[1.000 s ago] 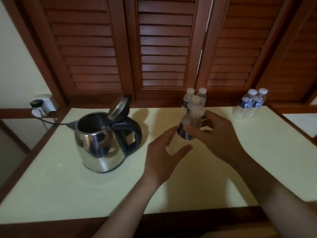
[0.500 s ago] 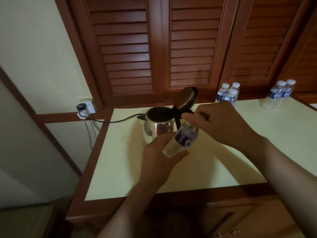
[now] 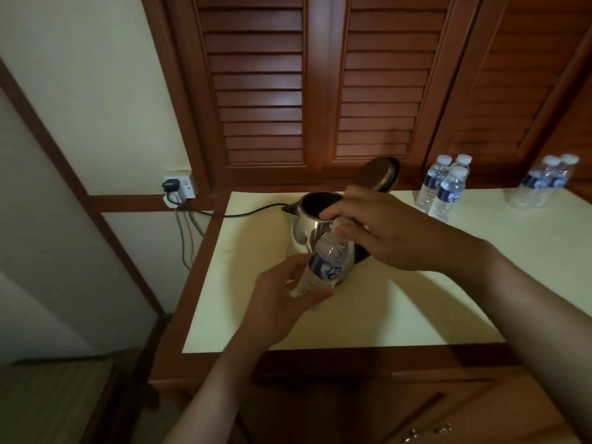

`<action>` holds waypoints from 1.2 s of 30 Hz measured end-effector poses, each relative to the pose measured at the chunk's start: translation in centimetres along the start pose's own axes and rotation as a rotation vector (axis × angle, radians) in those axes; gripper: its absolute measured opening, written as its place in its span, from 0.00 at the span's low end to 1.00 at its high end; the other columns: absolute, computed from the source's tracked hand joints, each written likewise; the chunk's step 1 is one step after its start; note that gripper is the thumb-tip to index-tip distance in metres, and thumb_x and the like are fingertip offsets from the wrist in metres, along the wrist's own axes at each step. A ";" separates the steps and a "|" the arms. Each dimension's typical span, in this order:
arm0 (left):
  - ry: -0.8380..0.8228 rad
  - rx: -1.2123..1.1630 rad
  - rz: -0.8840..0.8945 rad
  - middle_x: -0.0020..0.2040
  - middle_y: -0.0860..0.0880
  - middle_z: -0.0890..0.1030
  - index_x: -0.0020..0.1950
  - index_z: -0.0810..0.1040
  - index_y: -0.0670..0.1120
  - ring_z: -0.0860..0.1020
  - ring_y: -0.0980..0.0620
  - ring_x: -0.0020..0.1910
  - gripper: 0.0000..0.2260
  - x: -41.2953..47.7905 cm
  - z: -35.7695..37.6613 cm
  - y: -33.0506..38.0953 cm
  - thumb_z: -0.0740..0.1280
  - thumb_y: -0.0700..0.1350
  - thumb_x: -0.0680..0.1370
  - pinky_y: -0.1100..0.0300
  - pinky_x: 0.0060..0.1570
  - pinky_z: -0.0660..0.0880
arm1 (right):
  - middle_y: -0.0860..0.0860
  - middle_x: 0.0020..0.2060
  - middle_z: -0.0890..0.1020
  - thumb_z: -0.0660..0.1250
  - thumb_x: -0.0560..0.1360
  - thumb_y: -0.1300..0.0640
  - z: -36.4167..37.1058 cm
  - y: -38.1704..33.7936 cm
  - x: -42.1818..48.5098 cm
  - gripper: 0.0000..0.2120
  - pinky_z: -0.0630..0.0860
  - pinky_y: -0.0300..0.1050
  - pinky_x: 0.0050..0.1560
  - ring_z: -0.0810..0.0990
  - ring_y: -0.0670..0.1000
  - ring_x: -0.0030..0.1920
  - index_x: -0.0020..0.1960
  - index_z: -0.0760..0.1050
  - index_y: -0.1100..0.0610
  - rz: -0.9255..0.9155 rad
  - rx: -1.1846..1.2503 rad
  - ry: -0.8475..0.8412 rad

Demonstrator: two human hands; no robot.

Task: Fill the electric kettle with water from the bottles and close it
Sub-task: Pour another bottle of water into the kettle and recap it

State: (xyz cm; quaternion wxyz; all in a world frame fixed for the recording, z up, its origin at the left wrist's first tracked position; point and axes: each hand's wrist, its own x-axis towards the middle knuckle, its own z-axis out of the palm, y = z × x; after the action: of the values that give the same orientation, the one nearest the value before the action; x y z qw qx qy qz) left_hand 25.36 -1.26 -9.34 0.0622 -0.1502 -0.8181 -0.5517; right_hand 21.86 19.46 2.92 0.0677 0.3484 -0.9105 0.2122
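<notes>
A hotel room, by its louvred wooden doors [image 3: 259, 91], kettle [image 3: 305, 225] and water bottles [image 3: 445, 192] on a counter [image 3: 400, 315].

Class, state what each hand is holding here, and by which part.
One water bottle, held by both: the left hand grips its lower body, the right hand pinches its cap end.
</notes>
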 end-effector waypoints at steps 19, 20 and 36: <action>0.058 0.098 0.045 0.54 0.61 0.83 0.58 0.74 0.65 0.82 0.62 0.53 0.23 0.3 -1.0 -1.9 0.79 0.49 0.70 0.56 0.54 0.81 | 0.44 0.44 0.79 0.66 0.79 0.49 1.8 0.3 0.2 0.09 0.72 0.39 0.44 0.76 0.43 0.44 0.54 0.79 0.52 0.028 -0.024 0.107; 0.058 0.076 0.029 0.54 0.60 0.84 0.59 0.75 0.63 0.82 0.61 0.53 0.22 0.3 -1.0 -2.1 0.79 0.48 0.70 0.56 0.55 0.81 | 0.43 0.47 0.79 0.67 0.78 0.50 1.9 0.5 -0.2 0.10 0.72 0.36 0.46 0.77 0.43 0.47 0.57 0.78 0.52 0.037 0.008 0.150; 0.185 -0.153 -0.107 0.56 0.60 0.83 0.62 0.75 0.55 0.81 0.63 0.57 0.23 0.6 -2.1 -3.0 0.78 0.42 0.72 0.68 0.55 0.77 | 0.46 0.50 0.85 0.72 0.75 0.55 16.1 8.8 -9.7 0.10 0.76 0.38 0.51 0.84 0.51 0.50 0.55 0.83 0.54 0.402 -0.012 0.363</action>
State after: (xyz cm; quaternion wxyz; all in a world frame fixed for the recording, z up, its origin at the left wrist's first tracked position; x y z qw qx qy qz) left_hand 23.69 -4.09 -11.04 0.0963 -0.0589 -0.7711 -0.6267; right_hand 23.68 24.18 -17.17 0.1886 0.1164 -0.9355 0.2751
